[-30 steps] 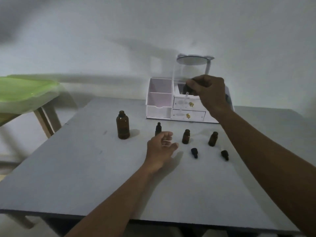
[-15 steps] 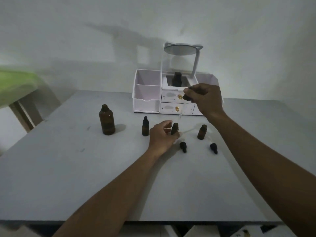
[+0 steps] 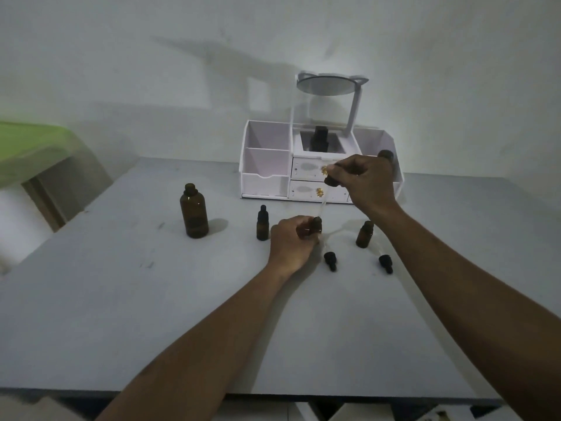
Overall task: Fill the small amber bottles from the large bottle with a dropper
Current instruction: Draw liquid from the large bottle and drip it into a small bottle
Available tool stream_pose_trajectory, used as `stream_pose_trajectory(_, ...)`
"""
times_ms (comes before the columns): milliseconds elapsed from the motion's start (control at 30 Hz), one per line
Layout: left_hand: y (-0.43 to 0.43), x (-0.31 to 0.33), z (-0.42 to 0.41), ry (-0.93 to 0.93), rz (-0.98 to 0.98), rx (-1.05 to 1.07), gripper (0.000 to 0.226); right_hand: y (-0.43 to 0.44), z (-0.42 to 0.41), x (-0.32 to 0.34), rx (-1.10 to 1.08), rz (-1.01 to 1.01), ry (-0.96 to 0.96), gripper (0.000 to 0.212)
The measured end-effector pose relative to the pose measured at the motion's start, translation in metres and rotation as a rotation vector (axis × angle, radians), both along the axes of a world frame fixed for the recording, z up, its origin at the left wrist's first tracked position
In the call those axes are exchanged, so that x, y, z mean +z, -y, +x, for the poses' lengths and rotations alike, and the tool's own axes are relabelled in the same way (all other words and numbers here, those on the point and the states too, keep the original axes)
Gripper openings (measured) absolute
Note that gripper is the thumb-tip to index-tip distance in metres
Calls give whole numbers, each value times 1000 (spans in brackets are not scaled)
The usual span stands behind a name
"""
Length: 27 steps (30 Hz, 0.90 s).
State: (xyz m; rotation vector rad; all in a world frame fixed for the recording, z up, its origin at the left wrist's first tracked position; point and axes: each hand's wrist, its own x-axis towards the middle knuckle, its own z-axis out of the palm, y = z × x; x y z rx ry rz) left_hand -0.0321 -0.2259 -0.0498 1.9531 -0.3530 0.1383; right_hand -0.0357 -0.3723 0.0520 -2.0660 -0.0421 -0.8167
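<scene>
The large amber bottle [image 3: 194,211] stands uncapped at the left of the grey table [image 3: 121,299]. My left hand [image 3: 291,241] grips the middle small amber bottle [image 3: 315,225], whose open neck shows above my fingers. My right hand [image 3: 362,182] holds a dropper [image 3: 323,202] by its dark bulb, the glass tube slanting down with its tip just above that bottle's mouth. A capped small bottle [image 3: 262,223] stands to the left and an open one [image 3: 364,234] to the right. Two black caps [image 3: 330,259] [image 3: 385,262] lie in front.
A white desk organiser [image 3: 267,168] with two small drawers, open compartments and a round mirror [image 3: 329,84] on a stand sits at the table's back; a dark bottle [image 3: 320,138] stands in its middle compartment. A green tray [image 3: 30,147] rests on a stand at far left.
My left hand moved forward and closed around the middle small bottle. My right hand came down from the organiser with the dropper, bringing its tip over that bottle's mouth.
</scene>
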Motion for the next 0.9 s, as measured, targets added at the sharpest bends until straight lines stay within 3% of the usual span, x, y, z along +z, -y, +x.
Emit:
stream_pose_trajectory(267, 1, -1, 2, 20, 39, 7, 33, -1, 2, -2, 10, -126, 38, 11)
stream_pose_trajectory(700, 0, -1, 4, 14, 16, 1, 33, -4, -2, 2, 35, -81, 36, 8)
stream_pose_trajectory(900, -4, 2, -4, -34, -19, -20, 54, -13, -7, 21, -16, -101, 153, 17)
